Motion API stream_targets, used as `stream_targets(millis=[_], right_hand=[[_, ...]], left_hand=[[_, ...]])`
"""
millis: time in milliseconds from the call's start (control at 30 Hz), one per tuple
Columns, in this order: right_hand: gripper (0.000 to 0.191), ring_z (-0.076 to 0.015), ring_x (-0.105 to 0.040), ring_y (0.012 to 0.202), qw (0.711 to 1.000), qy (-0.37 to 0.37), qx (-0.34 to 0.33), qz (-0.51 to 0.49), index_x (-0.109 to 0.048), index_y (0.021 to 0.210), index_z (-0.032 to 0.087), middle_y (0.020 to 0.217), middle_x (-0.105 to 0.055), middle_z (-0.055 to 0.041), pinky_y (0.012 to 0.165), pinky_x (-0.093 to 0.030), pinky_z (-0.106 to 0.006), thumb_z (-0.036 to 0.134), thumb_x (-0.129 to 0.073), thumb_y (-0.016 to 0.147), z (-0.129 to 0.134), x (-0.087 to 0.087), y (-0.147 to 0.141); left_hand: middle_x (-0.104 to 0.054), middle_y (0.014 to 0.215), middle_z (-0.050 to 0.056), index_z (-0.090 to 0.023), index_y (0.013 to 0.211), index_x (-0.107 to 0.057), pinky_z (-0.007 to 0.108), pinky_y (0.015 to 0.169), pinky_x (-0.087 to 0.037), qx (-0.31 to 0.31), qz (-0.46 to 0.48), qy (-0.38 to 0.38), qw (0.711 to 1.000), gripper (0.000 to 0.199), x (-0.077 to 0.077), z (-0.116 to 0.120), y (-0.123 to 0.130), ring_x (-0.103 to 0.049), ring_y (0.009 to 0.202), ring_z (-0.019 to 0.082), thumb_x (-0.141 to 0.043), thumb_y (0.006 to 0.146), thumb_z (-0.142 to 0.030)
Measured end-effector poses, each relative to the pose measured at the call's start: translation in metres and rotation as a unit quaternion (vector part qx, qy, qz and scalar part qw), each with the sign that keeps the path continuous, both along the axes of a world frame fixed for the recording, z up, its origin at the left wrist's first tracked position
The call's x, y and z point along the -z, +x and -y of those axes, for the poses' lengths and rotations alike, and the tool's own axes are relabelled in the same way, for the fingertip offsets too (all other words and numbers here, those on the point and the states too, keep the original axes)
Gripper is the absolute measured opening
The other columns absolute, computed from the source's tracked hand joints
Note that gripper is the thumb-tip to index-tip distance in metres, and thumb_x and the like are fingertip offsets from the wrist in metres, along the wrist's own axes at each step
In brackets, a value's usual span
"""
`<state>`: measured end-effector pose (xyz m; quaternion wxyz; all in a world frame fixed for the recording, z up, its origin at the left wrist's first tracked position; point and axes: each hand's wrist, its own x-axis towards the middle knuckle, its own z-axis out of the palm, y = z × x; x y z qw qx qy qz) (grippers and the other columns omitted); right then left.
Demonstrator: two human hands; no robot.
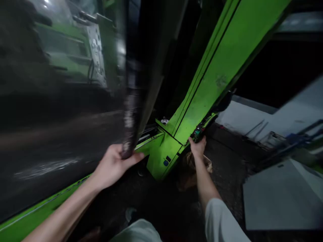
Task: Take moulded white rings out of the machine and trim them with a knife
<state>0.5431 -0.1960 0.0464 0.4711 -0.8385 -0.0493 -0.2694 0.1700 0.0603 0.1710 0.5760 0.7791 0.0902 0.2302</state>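
Note:
My left hand [112, 166] is closed round the lower end of a dark, worn door handle [129, 134], its thumb pointing right. The handle runs up along the edge of a machine door with a dark window [63, 111], blurred by motion. My right hand [198, 148] reaches to the side of a bright green machine column [202, 87]. Its thumb and a finger are spread at a narrow control panel [199, 131] with a small green part. The other fingertips are hidden behind the panel's edge.
A green lower rail [50, 205] runs below the door. Under my right hand is a brownish sack or bin [208, 164]. A grey cabinet [277, 198] stands at the lower right, and a pale wall [249, 117] lies behind. The floor is dark.

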Motion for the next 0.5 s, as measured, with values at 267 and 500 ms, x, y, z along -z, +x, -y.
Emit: stream_targets(millis=[267,500], right_hand=[[0.102,-0.0443,-0.038,0.144,0.998,-0.062,0.014,-0.019,-0.033,0.151,-0.006,0.151,-0.041,-0.0355,0.12,-0.033,-0.056,0.051,-0.069,0.075,-0.014,0.005,0.035],[0.097,-0.0421,-0.045,0.136,0.995,-0.096,0.013,0.011,-0.035,0.15,-0.007,0.145,-0.048,-0.0347,0.116,-0.037,-0.056,0.056,-0.061,0.08,-0.011,0.015,0.045]], left_hand=[[-0.027,0.057,-0.006,-0.022,0.061,-0.033,0.028,0.05,-0.018,0.083,0.038,-0.028,0.995,0.045,-0.004,0.041,0.158,-0.026,0.052,0.01,-0.069,0.074,-0.045],[-0.031,0.057,-0.006,-0.022,0.059,-0.035,0.029,0.052,-0.021,0.132,0.048,-0.003,0.99,0.035,-0.002,0.053,0.227,-0.03,0.053,0.011,-0.062,0.077,-0.036]])
